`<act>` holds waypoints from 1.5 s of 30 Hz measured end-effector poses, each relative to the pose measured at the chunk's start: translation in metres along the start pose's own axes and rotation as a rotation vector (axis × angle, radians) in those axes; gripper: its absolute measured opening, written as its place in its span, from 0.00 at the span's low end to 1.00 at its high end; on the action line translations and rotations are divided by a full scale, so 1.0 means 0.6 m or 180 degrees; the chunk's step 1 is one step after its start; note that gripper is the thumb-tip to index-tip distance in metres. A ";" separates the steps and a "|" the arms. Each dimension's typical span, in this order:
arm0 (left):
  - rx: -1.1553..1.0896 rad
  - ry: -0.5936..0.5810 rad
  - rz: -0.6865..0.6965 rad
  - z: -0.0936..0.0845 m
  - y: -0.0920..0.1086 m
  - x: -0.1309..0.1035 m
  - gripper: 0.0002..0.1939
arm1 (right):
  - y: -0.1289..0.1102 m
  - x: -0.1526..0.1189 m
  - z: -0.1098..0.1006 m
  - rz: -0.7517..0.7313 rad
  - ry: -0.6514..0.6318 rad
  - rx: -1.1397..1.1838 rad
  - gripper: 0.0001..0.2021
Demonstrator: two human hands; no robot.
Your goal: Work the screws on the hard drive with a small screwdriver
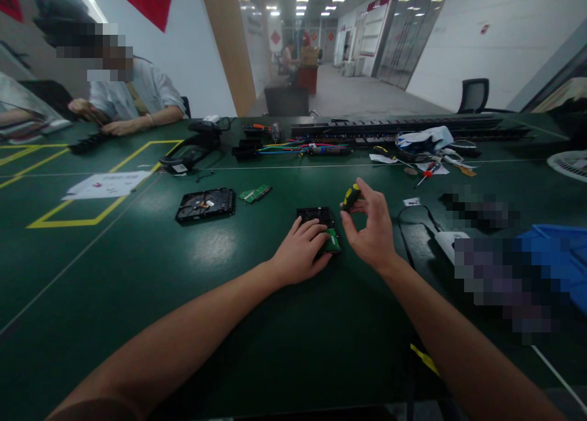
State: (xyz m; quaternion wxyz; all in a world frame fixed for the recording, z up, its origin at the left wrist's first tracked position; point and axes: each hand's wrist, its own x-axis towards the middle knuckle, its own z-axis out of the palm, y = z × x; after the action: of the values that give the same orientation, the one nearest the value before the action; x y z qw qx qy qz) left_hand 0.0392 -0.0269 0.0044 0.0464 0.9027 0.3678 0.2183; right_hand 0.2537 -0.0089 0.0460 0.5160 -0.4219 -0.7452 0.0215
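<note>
On the green worktop (114,274), the hard drive (326,217) lies beneath the left grip (299,253), fingers spread; the right grip (375,234) pinches a screwdriver handle (351,197). The drive seems dense and stiff, its circuit board (334,242) fragile; its side edges suit holding.

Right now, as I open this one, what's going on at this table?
The person's left hand rests on a black drive with a green circuit board. The right hand holds a black-and-yellow handle just beside it, clear of the drive. Farther left lie another drive and a loose green board. Across the table, another person is handling something dark.
</note>
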 end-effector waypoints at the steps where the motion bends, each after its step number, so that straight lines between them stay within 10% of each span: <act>1: 0.0001 -0.0002 0.0005 0.000 -0.001 0.000 0.20 | 0.001 0.000 0.000 -0.0018 -0.0006 0.0027 0.38; 45: 0.0013 -0.0018 0.0012 0.001 -0.001 0.001 0.20 | 0.009 -0.002 0.005 -0.0148 0.0245 -0.0165 0.37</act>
State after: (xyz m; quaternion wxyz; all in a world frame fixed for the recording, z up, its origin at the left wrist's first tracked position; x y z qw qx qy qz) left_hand 0.0396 -0.0263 0.0038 0.0451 0.9041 0.3665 0.2152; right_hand 0.2547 -0.0046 0.0410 0.5335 -0.4182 -0.7347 -0.0260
